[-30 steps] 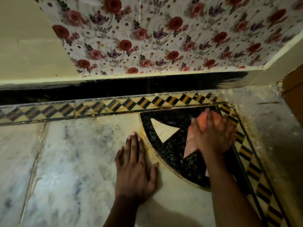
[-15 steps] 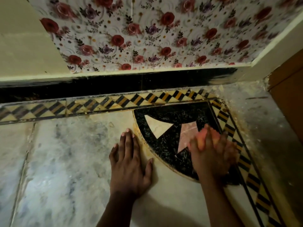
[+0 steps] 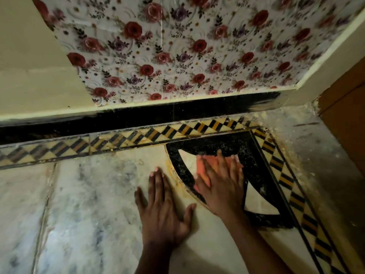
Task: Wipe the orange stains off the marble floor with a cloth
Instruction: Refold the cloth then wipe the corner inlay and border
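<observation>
Your right hand (image 3: 221, 186) presses the orange cloth (image 3: 205, 167) flat on the black inlay (image 3: 256, 175), while your left hand (image 3: 164, 210) lies spread on the marble floor (image 3: 88, 194) beside an orange stain (image 3: 173, 171).

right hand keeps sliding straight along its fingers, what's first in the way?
Sliding the right hand and its orange cloth fingers-forward crosses the black inlay, then likely meets the checkered border strip, flush with the floor; the black skirting looks like the first real stop.

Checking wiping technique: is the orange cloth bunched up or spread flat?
Mostly flat: the cloth lies pressed under the right hand's spread fingers; hidden part unclear.
</observation>
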A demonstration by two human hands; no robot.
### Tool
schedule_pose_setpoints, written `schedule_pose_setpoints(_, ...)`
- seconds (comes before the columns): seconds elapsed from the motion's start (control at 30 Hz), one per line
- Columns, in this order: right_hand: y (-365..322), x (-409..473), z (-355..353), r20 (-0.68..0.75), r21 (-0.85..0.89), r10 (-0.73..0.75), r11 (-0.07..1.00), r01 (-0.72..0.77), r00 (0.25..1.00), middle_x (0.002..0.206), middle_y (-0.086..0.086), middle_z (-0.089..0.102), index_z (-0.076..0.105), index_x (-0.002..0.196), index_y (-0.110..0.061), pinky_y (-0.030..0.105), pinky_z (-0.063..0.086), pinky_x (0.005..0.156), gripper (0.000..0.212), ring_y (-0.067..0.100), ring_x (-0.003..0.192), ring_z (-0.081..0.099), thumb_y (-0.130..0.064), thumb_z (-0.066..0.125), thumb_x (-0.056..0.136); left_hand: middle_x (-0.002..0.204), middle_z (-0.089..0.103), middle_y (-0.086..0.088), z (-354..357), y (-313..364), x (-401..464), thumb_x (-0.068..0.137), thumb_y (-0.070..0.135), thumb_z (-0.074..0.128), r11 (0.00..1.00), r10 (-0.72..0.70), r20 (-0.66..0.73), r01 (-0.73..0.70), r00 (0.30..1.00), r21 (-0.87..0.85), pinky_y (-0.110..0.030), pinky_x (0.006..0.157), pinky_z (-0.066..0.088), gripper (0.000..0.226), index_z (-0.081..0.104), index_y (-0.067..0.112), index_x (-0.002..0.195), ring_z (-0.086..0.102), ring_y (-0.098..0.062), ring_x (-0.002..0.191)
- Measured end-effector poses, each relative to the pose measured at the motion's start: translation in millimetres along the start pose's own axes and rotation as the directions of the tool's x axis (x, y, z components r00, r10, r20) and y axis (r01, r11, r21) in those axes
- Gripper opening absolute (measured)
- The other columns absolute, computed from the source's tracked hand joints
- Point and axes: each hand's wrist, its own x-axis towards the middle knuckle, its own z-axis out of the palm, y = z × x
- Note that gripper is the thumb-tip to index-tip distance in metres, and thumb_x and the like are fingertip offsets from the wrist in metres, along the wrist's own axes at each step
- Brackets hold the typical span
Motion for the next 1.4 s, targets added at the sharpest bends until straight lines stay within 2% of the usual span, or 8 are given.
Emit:
schedule_pose_setpoints(0.1,-45,54,-3,0.017,0.021,0.039,0.999,-0.040,0.999,0.178,-0.001,-0.014,-0.003,0.158,-0.062,0.061,-0.008,0.128,0.072,0.042,0.161,-0.018,-0.086,0.014,0.092,0.177,0.017,-0.018,-2,2,0,0.090,0.082,0.034,1.000,-0.004,0.014,0.004,1.000,0.010,-0.071,0.125,0.021,0.112,0.028,-0.002,0.164,0.020,-0.036,0.164)
schedule_pose_setpoints(0.33,-43,15,-1,0.072,-0.040,-0.382,0.922,0.386,0.921,0.177,-0.011,-0.015,0.000,0.158,-0.067,0.059,0.000,0.130,0.063,0.033,0.163,-0.017,-0.081,0.009,0.097,0.174,0.025,-0.020,-5,2,0,0.082,0.078,0.048,1.000,-0.015,0.015,0.015,1.000,0.004,-0.073,0.122,0.025,0.113,0.038,-0.003,0.160,0.027,-0.038,0.161)
schedule_pose_setpoints(0.57,-8,75,-22,0.071,0.002,0.162,0.987,-0.163,0.984,0.177,0.001,-0.018,-0.005,0.160,-0.059,0.063,-0.009,0.128,0.081,0.043,0.159,-0.023,-0.093,0.010,0.088,0.176,0.018,-0.020,0,3,0,0.088,0.082,0.040,1.000,-0.015,-0.021,0.015,1.000,0.010,-0.074,0.123,0.020,0.114,0.028,-0.003,0.163,0.022,-0.038,0.163)
schedule_pose_setpoints(0.8,-19,-1,-5,0.029,-0.009,-0.193,0.981,0.193,0.981,0.178,-0.010,-0.012,-0.002,0.157,-0.066,0.058,0.005,0.130,0.064,0.032,0.164,-0.009,-0.083,0.011,0.096,0.176,0.021,-0.020,-3,3,1,0.087,0.081,0.040,1.000,-0.007,-0.003,0.007,1.000,-0.005,-0.075,0.122,0.021,0.113,0.033,-0.005,0.161,0.026,-0.038,0.162)
schedule_pose_setpoints(0.9,44,-26,-14,0.097,-0.044,0.132,0.991,-0.128,0.986,0.177,-0.004,-0.014,-0.004,0.159,-0.058,0.057,0.002,0.129,0.088,0.036,0.163,-0.009,-0.094,-0.012,0.079,0.176,0.017,-0.020,-2,1,1,0.089,0.082,0.037,1.000,-0.003,-0.002,0.003,1.000,-0.005,-0.075,0.122,0.020,0.113,0.030,-0.005,0.162,0.024,-0.038,0.162)
schedule_pose_setpoints(1.03,64,48,-29,0.112,0.128,0.512,0.842,-0.523,0.852,0.178,0.002,-0.014,0.000,0.163,-0.055,0.065,-0.006,0.128,0.082,0.042,0.161,-0.016,-0.089,0.008,0.089,0.177,0.016,-0.020,1,1,1,0.089,0.081,0.036,1.000,0.001,0.001,-0.001,1.000,0.004,-0.075,0.122,0.017,0.113,0.027,-0.005,0.163,0.023,-0.038,0.163)
schedule_pose_setpoints(1.23,17,-6,-5,-0.001,0.037,-0.031,0.999,0.031,1.000,0.178,-0.002,-0.011,-0.019,0.154,-0.064,0.058,0.000,0.130,0.062,0.037,0.162,-0.013,-0.076,0.008,0.100,0.178,0.007,-0.021,-2,0,1,0.092,0.082,0.035,1.000,0.012,0.040,-0.012,0.999,0.011,-0.075,0.124,0.013,0.113,0.021,-0.003,0.165,0.015,-0.038,0.164)
schedule_pose_setpoints(1.4,81,-85,3,-0.045,0.077,0.423,0.905,-0.419,0.905,0.178,0.006,0.013,0.019,0.162,-0.051,0.064,0.013,0.128,0.076,0.041,0.162,0.010,-0.081,0.003,0.095,0.178,0.006,-0.021,1,1,1,0.092,0.081,0.033,1.000,0.015,0.045,-0.016,0.999,0.018,-0.075,0.124,0.013,0.112,0.021,-0.004,0.165,0.014,-0.038,0.165)
